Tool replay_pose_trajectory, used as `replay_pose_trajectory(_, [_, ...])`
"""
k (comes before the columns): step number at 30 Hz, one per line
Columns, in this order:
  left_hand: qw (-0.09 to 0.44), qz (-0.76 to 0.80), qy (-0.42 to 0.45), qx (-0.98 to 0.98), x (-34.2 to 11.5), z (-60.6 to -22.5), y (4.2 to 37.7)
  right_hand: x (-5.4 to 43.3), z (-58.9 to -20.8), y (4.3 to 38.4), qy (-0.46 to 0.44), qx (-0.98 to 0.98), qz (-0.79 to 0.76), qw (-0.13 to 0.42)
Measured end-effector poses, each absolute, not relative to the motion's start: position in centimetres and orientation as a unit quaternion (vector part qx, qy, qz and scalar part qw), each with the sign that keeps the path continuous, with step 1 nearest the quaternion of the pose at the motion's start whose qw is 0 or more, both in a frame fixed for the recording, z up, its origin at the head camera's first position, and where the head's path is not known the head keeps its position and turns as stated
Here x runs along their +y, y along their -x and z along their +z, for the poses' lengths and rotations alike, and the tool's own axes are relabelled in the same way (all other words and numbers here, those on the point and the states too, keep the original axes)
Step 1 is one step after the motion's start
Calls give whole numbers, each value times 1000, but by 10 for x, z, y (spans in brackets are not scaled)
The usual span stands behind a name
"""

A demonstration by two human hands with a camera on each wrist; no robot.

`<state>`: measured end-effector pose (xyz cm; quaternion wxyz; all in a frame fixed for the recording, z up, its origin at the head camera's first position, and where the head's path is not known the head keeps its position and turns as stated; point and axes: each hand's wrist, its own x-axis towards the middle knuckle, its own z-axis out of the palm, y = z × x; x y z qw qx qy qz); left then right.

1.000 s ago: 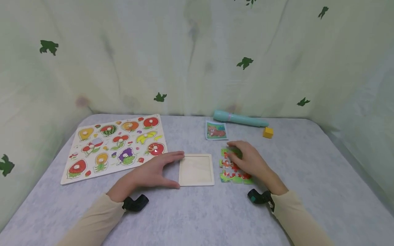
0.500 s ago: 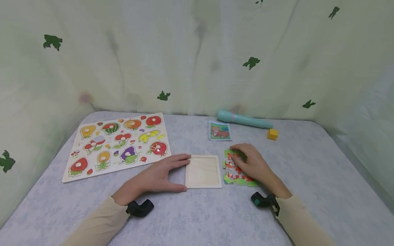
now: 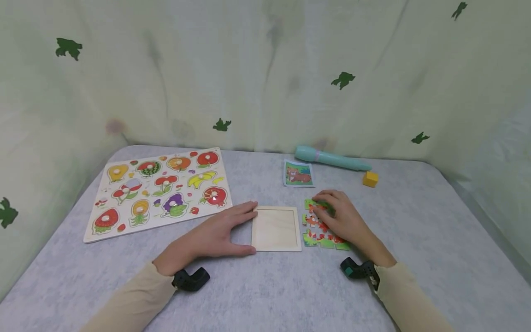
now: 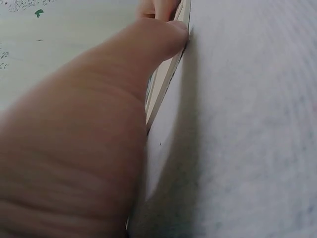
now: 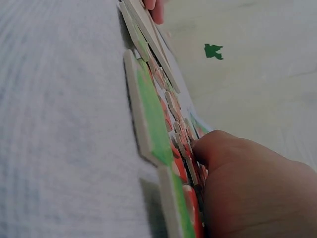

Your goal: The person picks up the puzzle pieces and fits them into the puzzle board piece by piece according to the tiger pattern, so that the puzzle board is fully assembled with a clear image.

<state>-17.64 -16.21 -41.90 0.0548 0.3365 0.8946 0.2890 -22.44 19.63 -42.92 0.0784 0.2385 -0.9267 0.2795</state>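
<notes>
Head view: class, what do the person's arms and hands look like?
The sleeves are plain cream. The wrist cameras are black and angular, the right one showing a small teal-green patch. Both hands are gloveless.

PLACE: curtained-off spot, room type unclear | green-patterned drape [image 3: 257,83] | cloth-covered table [image 3: 274,290] | wrist camera [image 3: 192,279]

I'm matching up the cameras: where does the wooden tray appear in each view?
Head: wooden tray, lower middle, beside the left hand.
Left wrist: tray as a thin strip, upper middle, partly behind that hand.
Right wrist: tray edge-on, upper middle, beyond puzzle pieces.
Shared landmark: the left hand, in all three.
</notes>
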Motion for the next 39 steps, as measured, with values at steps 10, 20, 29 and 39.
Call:
replay_pose_trajectory(10, [57, 279, -332, 899, -161, -418, 177, 197, -429, 226, -235, -927, 279, 82])
replay_pose_trajectory(20, [48, 270, -341, 899, -161, -419, 177, 197, -429, 225, -224, -929, 282, 86])
replay_pose_trajectory(29, [42, 271, -341, 899, -160, -418, 176, 195, -428, 224, -216, -929, 282, 101])
replay_pose_trajectory(39, [50, 268, -343, 899, -159, -419, 175, 196, -430, 223, -215, -927, 287, 108])
